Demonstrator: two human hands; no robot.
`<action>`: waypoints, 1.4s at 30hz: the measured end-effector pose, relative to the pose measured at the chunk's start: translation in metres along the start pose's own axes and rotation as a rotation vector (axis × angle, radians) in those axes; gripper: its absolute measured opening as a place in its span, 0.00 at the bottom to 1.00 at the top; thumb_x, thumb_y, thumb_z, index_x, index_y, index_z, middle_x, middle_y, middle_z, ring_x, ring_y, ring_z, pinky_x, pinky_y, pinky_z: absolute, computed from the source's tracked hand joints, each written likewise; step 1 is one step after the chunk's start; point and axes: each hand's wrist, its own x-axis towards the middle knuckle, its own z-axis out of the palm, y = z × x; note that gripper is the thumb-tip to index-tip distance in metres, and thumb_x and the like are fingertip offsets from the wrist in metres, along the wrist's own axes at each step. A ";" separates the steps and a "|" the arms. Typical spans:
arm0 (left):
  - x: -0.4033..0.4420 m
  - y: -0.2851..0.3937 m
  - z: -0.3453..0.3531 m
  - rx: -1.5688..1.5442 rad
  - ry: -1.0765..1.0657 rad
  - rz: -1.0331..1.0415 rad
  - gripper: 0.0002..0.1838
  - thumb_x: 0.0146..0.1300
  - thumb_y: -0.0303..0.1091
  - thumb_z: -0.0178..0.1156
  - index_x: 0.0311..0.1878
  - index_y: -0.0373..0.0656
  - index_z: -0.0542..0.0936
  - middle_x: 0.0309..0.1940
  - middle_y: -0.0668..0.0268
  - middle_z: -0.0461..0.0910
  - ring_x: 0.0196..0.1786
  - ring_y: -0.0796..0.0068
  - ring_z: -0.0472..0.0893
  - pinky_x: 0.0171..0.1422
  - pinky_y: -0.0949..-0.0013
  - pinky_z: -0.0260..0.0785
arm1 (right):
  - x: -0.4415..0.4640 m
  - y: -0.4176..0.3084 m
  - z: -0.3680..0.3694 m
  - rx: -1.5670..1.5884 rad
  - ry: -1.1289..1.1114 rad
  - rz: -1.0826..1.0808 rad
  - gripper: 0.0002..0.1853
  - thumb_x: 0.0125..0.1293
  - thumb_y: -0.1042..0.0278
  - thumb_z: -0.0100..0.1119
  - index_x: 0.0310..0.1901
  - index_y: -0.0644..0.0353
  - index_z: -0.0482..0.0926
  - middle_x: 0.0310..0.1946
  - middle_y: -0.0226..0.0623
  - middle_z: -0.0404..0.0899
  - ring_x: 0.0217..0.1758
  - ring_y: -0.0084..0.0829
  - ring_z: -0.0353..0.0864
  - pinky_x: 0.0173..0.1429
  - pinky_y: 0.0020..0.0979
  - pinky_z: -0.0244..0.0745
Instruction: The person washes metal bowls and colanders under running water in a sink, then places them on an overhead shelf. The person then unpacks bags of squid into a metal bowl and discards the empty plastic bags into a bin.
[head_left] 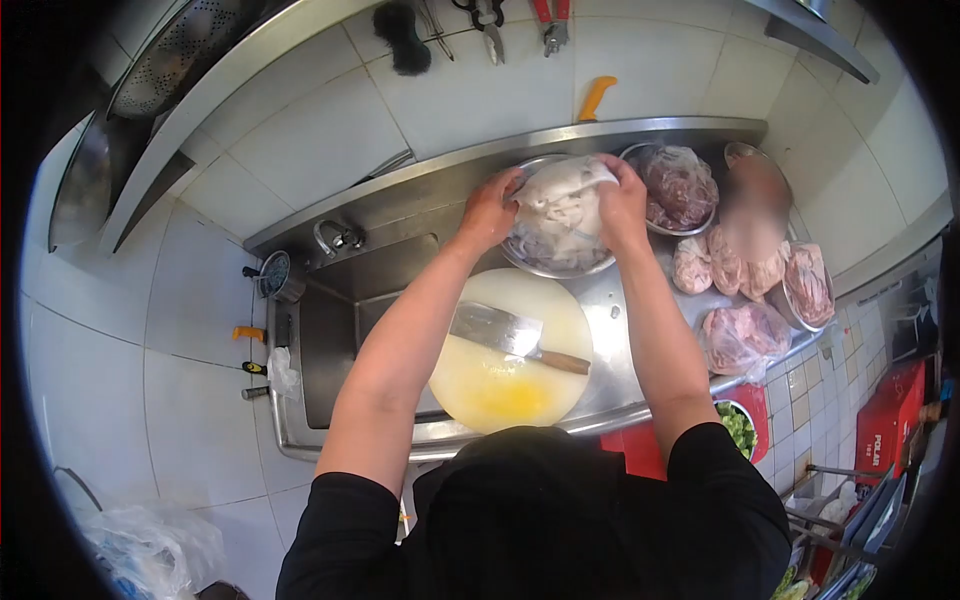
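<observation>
My left hand point(488, 212) and my right hand point(624, 205) grip opposite sides of a pale, whitish, floppy mass point(562, 190), and I cannot make out whether it is bare food or wrapped. It is over a round metal bowl point(565, 272) with pale pieces in it. Closer to my body lies a round, whitish cutting board point(470, 375) with a yellow patch. On the board rests a cleaver point(495, 328), its wooden handle pointing right. Just right of my right hand, a second metal bowl holds dark red meat in clear plastic point(682, 185).
Several bags of pink meat point(745, 335) sit on the steel counter at right. A sink point(335, 325) with a tap point(338, 238) is at left. Tools hang on the back wall, including red-handled pliers point(553, 25). A yellow-handled tool point(597, 97) stands at the counter's back edge.
</observation>
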 end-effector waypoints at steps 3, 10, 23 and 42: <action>0.007 -0.022 -0.001 0.133 0.092 -0.098 0.37 0.54 0.25 0.63 0.69 0.48 0.62 0.59 0.55 0.71 0.56 0.61 0.77 0.59 0.62 0.71 | 0.017 -0.005 0.017 -0.246 -0.084 -0.222 0.21 0.53 0.86 0.45 0.50 0.67 0.77 0.43 0.40 0.80 0.47 0.28 0.77 0.55 0.25 0.69; -0.069 -0.054 -0.033 -0.252 0.221 -0.459 0.36 0.54 0.32 0.68 0.67 0.46 0.64 0.59 0.54 0.71 0.54 0.64 0.79 0.55 0.65 0.72 | 0.064 0.032 0.003 -0.334 -0.424 0.120 0.16 0.61 0.74 0.50 0.49 0.60 0.80 0.42 0.32 0.79 0.36 0.18 0.73 0.42 0.23 0.72; -0.227 -0.041 -0.095 -0.710 0.460 -0.586 0.17 0.64 0.31 0.60 0.55 0.39 0.75 0.48 0.61 0.77 0.46 0.73 0.79 0.51 0.70 0.72 | 0.084 0.163 0.001 -1.137 -0.398 -0.188 0.22 0.62 0.49 0.56 0.38 0.65 0.83 0.33 0.47 0.84 0.42 0.45 0.83 0.48 0.43 0.74; -0.245 0.012 -0.078 -0.789 0.398 -0.510 0.14 0.65 0.33 0.59 0.52 0.41 0.75 0.44 0.64 0.79 0.41 0.77 0.78 0.51 0.71 0.71 | -0.002 0.019 0.046 -0.806 -0.207 -0.478 0.11 0.64 0.62 0.57 0.41 0.59 0.83 0.40 0.45 0.82 0.45 0.45 0.80 0.50 0.39 0.74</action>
